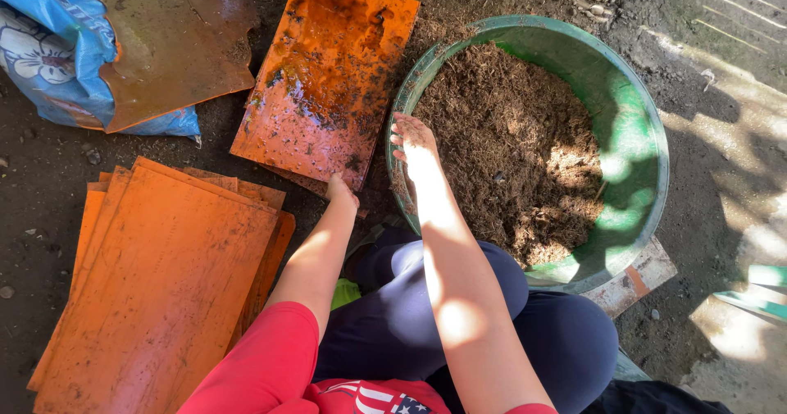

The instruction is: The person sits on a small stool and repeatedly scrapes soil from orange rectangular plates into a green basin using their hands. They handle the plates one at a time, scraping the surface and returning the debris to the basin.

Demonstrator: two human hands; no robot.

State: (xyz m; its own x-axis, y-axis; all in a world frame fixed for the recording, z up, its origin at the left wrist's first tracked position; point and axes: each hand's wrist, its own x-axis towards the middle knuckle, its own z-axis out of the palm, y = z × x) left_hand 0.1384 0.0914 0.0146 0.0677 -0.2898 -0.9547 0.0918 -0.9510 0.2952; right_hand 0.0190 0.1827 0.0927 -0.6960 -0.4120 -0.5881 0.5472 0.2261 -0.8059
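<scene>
Seen from the head camera, the right hand [412, 139] is resting with loose, spread fingers on the rim of a green basin [635, 127] of brown compost [508, 143] at center right. The left hand [341, 191] is touching the lower edge of an orange sheet [328, 70], apparently gripping it, above a stack of sheets [156, 283] at lower left.

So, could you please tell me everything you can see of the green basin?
The green basin is round, looks like plastic, and stands on the dirt ground against a wooden board. It is heaped with brown, fibrous soil, piled higher on its left side. Sunlight patches its bare inner wall. The right hand rests at its left rim on the soil.
</scene>
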